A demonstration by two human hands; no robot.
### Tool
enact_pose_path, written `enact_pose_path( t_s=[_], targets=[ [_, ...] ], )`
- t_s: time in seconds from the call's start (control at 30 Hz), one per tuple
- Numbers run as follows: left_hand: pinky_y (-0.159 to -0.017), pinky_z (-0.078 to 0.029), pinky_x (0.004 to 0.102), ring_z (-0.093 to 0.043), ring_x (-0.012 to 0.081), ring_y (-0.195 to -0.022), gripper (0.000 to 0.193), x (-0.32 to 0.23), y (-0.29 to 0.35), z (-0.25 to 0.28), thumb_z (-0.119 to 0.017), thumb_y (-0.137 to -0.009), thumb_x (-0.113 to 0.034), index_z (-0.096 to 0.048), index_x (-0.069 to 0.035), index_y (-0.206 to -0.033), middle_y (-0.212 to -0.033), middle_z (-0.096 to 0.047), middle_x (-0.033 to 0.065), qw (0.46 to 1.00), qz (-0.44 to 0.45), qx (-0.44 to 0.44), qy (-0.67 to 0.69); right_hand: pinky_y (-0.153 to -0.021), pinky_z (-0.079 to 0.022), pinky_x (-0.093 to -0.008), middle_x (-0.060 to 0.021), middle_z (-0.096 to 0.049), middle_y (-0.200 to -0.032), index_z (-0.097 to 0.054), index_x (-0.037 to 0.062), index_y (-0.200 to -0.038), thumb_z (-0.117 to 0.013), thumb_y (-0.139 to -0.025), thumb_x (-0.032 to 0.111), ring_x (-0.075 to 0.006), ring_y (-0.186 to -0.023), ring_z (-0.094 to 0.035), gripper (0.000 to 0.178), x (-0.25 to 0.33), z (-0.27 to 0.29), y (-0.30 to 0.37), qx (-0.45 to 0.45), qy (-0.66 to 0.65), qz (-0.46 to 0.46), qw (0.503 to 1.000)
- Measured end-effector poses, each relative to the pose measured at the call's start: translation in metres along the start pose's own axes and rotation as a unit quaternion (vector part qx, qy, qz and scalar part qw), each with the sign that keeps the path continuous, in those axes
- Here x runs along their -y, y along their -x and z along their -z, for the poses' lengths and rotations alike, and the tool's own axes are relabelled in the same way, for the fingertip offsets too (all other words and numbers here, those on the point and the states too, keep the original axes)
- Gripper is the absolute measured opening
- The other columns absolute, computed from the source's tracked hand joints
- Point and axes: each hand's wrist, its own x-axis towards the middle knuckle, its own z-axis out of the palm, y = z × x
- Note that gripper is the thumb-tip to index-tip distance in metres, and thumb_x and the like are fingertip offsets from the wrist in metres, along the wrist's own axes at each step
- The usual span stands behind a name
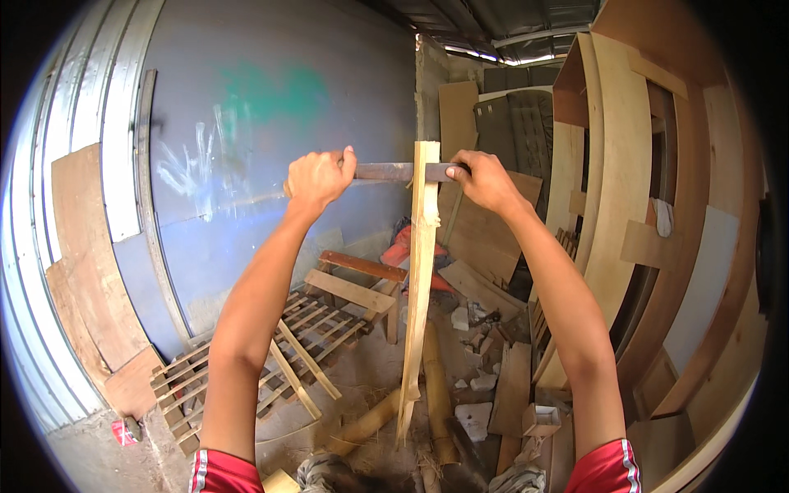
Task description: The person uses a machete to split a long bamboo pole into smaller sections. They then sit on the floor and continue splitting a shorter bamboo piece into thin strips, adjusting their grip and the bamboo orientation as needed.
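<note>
A long, dark flat-bladed machete (385,171) lies crosswise at the upper end of an upright, pale split bamboo length (422,246). My left hand (319,178) is closed around the machete's handle end, thumb up. On the other side of the bamboo, my right hand (485,181) grips the far end of the blade. The bamboo stands between my outstretched arms, with a rough, frayed joint below the blade and its lower end near the floor. Part of the blade is hidden where it meets the bamboo.
Thick bamboo poles (440,394) lie on the floor below. A slatted wooden frame (304,337) and a small bench (353,287) stand left. Rubble (485,380) and boards (511,386) lie right, beside tall wooden cabinet panels (612,181). A grey wall (246,156) rises ahead.
</note>
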Motion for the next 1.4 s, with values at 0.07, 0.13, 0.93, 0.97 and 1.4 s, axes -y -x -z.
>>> enact_pose_path(
  t_s=[0.07, 0.13, 0.93, 0.97, 1.4],
  targets=[
    [-0.053, -0.052, 0.0472, -0.063, 0.0385, -0.051, 0.052, 0.0, -0.007, 0.003, -0.05, -0.095, -0.043, -0.072, -0.008, -0.064, -0.056, -0.063, 0.0189, 0.999, -0.003, -0.033, 0.005, -0.087, -0.047, -0.0472, -0.0188, -0.069, -0.095, -0.068, 0.002, -0.096, -0.062, -0.096, 0.021, -0.0382, -0.096, -0.064, 0.02, 0.002, -0.001, 0.002, -0.007, 0.014, 0.001, 1.0],
    [-0.049, -0.051, 0.0475, -0.063, 0.0383, -0.049, 0.052, 0.003, 0.027, -0.018, -0.052, -0.094, -0.042, -0.07, -0.007, -0.06, -0.055, -0.062, 0.0196, 1.0, 0.007, 0.006, -0.003, -0.09, -0.044, -0.0473, -0.018, -0.069, -0.094, -0.069, 0.0043, -0.093, -0.06, -0.097, 0.023, -0.0366, -0.099, -0.063, 0.021, -0.012, -0.028, 0.036, -0.025, 0.059, 0.031, 0.997],
    [-0.047, -0.05, 0.0483, -0.061, 0.0391, -0.047, 0.049, -0.009, 0.218, -0.101, -0.053, -0.098, -0.039, -0.069, -0.007, -0.064, -0.053, -0.06, 0.0194, 0.993, 0.07, 0.044, 0.083, -0.114, -0.034, -0.0475, -0.0123, -0.07, -0.099, -0.074, 0.0077, -0.105, -0.057, -0.093, 0.013, -0.0309, -0.104, -0.063, 0.021, -0.028, -0.09, 0.104, 0.167, 0.14, 0.04, 0.975],
    [-0.047, -0.051, 0.0482, -0.062, 0.0389, -0.047, 0.048, -0.005, 0.218, -0.1, -0.053, -0.098, -0.038, -0.069, -0.007, -0.064, -0.053, -0.06, 0.0195, 0.991, 0.069, 0.057, 0.099, -0.117, -0.028, -0.0527, -0.0109, -0.071, -0.102, -0.073, 0.0081, -0.104, -0.057, -0.096, 0.019, -0.0295, -0.106, -0.062, 0.021, -0.036, -0.086, 0.105, 0.15, 0.148, 0.058, 0.976],
    [-0.051, -0.052, 0.046, -0.063, 0.0375, -0.052, 0.042, 0.013, 0.158, -0.059, -0.054, -0.093, -0.035, -0.069, -0.008, -0.065, -0.056, -0.063, 0.0171, 0.994, -0.014, 0.105, 0.013, -0.107, -0.031, -0.0578, -0.0067, -0.064, -0.093, -0.064, 0.0092, -0.094, -0.056, -0.099, 0.031, -0.029, -0.101, -0.058, 0.024, -0.035, -0.11, 0.142, 0.001, 0.13, -0.018, 0.991]
  ],
)
